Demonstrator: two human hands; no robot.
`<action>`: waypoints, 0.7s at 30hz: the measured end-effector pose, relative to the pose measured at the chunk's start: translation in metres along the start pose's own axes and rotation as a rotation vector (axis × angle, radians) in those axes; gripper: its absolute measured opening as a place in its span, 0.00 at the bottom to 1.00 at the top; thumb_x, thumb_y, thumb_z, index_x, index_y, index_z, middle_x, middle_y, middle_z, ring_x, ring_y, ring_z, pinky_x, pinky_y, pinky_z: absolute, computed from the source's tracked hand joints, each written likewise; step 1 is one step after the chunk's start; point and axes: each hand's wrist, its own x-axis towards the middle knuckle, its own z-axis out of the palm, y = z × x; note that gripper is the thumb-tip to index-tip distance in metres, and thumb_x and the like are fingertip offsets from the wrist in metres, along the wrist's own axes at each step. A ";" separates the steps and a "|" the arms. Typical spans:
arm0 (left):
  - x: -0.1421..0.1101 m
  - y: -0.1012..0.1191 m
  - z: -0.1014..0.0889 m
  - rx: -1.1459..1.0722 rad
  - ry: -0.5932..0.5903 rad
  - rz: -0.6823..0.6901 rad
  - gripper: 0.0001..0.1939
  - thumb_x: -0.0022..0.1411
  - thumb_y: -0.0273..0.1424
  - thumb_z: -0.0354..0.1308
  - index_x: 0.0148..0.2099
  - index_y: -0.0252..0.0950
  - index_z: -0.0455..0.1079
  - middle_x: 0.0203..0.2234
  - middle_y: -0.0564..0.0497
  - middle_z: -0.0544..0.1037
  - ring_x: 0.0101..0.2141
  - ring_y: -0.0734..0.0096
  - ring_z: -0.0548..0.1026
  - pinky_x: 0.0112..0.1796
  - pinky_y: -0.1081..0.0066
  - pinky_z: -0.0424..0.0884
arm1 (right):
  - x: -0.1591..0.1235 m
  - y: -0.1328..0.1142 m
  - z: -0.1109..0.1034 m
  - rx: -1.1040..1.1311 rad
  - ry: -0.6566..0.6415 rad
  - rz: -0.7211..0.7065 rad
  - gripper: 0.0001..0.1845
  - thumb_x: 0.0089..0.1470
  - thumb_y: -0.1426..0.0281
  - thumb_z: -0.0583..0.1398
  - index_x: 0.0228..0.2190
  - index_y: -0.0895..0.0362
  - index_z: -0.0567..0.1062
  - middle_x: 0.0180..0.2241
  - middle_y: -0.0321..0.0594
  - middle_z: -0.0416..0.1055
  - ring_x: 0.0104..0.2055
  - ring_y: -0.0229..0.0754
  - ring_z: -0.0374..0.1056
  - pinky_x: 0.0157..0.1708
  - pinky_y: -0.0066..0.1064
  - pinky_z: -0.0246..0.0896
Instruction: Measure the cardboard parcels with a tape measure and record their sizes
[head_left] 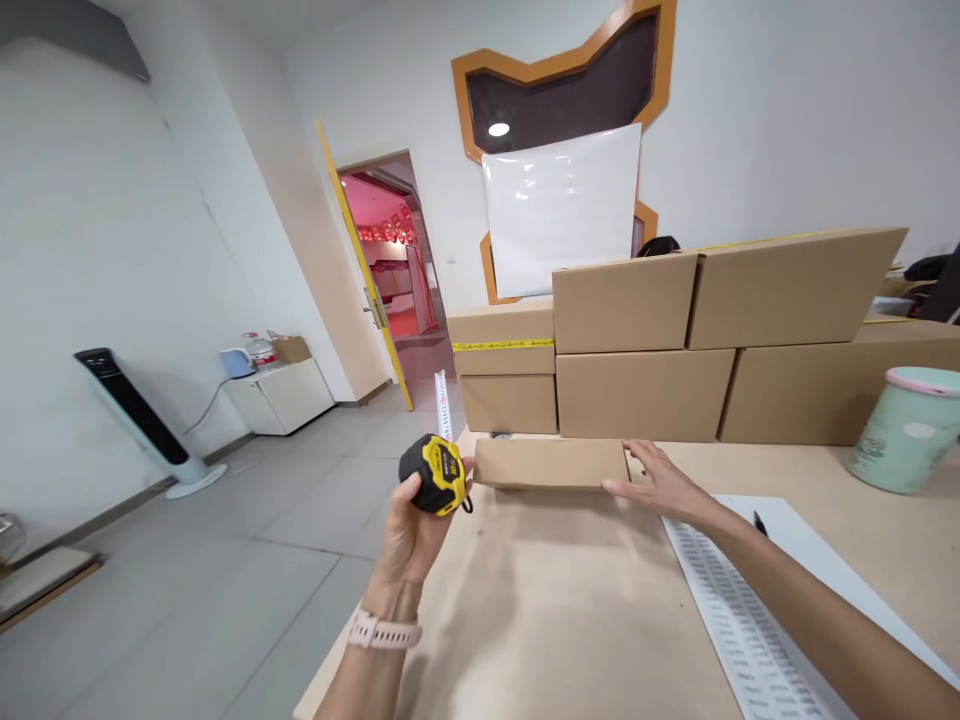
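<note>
Left hand (414,542) clamped on tape measure (442,472), blade (443,405) out; right hand (666,485), apart, gripping right end of slim box (551,463).

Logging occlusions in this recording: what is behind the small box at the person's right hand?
Stacked cartons stand behind the small box, and a sliver of something grey shows past its top left edge, too little to name. The tabletop it covers cannot be seen.

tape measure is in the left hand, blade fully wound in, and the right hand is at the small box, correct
Not wound in: the head view shows the blade sticking out of the tape measure. The tape measure is in the left hand, and the right hand is at the small box.
</note>
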 end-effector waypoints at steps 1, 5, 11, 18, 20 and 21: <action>-0.005 0.000 0.002 -0.002 -0.024 0.002 0.26 0.55 0.35 0.60 0.56 0.38 0.65 0.49 0.44 0.76 0.53 0.44 0.68 0.55 0.46 0.60 | 0.008 0.001 0.002 0.008 0.012 -0.002 0.39 0.41 0.50 0.64 0.53 0.54 0.67 0.55 0.50 0.64 0.57 0.55 0.59 0.52 0.42 0.56; -0.033 -0.007 0.012 -0.001 -0.168 -0.091 0.30 0.52 0.40 0.63 0.56 0.36 0.67 0.51 0.41 0.75 0.55 0.41 0.65 0.59 0.47 0.52 | 0.037 0.001 0.013 0.127 0.058 0.103 0.30 0.50 0.46 0.56 0.43 0.58 0.71 0.48 0.51 0.72 0.49 0.52 0.67 0.47 0.38 0.59; -0.044 -0.025 0.022 0.024 -0.372 -0.280 0.27 0.53 0.38 0.62 0.55 0.37 0.69 0.49 0.40 0.75 0.47 0.44 0.73 0.52 0.43 0.60 | 0.056 0.000 0.019 0.161 0.100 0.105 0.29 0.54 0.45 0.50 0.38 0.58 0.72 0.43 0.48 0.75 0.44 0.50 0.69 0.42 0.36 0.60; -0.030 -0.042 0.015 0.023 -0.378 -0.370 0.28 0.56 0.41 0.59 0.57 0.34 0.66 0.45 0.37 0.77 0.42 0.46 0.76 0.52 0.44 0.58 | 0.064 0.004 0.009 0.204 0.044 0.092 0.28 0.54 0.47 0.53 0.42 0.56 0.75 0.44 0.46 0.75 0.47 0.51 0.69 0.44 0.36 0.61; -0.033 -0.050 0.013 0.004 -0.346 -0.377 0.26 0.58 0.42 0.57 0.55 0.33 0.68 0.46 0.36 0.77 0.44 0.46 0.76 0.54 0.44 0.56 | 0.068 0.005 0.007 0.180 0.098 0.086 0.31 0.54 0.48 0.53 0.50 0.56 0.71 0.50 0.48 0.72 0.52 0.51 0.66 0.48 0.37 0.60; -0.035 -0.053 0.012 -0.003 -0.330 -0.375 0.25 0.59 0.42 0.56 0.54 0.33 0.69 0.46 0.37 0.76 0.44 0.46 0.75 0.55 0.45 0.55 | 0.070 0.004 0.005 0.151 0.155 0.071 0.31 0.54 0.49 0.53 0.53 0.55 0.68 0.53 0.48 0.69 0.54 0.51 0.64 0.50 0.38 0.58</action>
